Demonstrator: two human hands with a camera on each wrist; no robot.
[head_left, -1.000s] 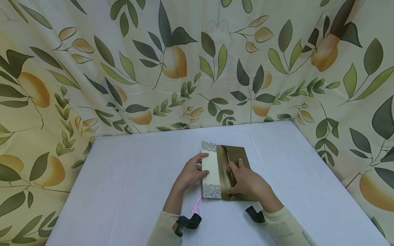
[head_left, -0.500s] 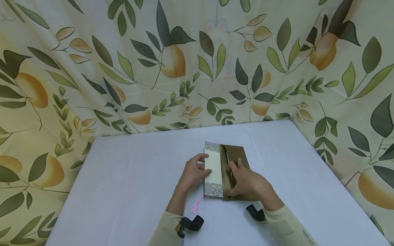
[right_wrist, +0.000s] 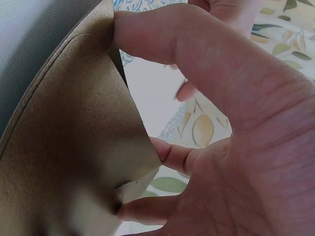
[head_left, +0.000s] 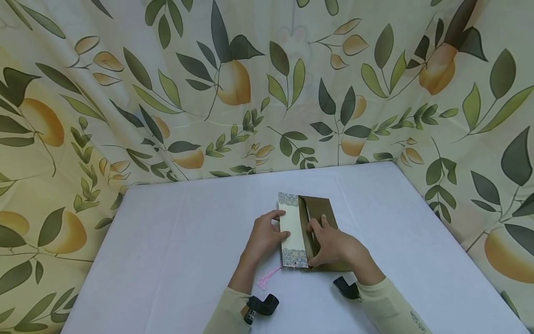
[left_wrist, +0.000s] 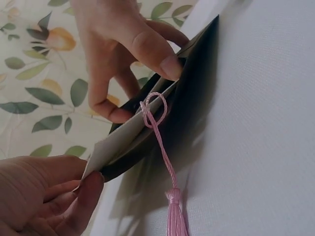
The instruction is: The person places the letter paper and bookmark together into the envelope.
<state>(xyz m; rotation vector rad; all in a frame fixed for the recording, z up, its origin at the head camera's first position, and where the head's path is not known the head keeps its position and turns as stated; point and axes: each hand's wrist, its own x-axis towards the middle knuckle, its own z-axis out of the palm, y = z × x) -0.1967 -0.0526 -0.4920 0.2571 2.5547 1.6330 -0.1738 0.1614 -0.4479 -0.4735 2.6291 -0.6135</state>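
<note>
A cream card point(head_left: 291, 234) with blue-grey floral bands at both ends sits partly inside a gold-brown envelope point(head_left: 325, 208); its right part is hidden. My left hand point(head_left: 265, 234) pinches the card's outer left edge between thumb and fingers, as the left wrist view shows. With thumb and curled fingers spread along the mouth, my right hand point(head_left: 335, 243) grips the envelope and keeps its opening apart. In the right wrist view the thumb rests at one corner of the envelope point(right_wrist: 74, 108). A pink tassel point(left_wrist: 174, 211) hangs on a looped cord at the card's near end.
A white-covered table point(head_left: 179, 241) lies under both hands. Behind and at the sides hangs a curtain point(head_left: 250, 130) printed with fruit and leaves. A black wrist camera mount point(head_left: 263, 304) is strapped to the left wrist, another mount point(head_left: 346, 288) to the right.
My left hand has moved the card rightward, so it reaches deeper into the envelope. The tassel has swung to the left of the card. My right hand stays nearly in place.
</note>
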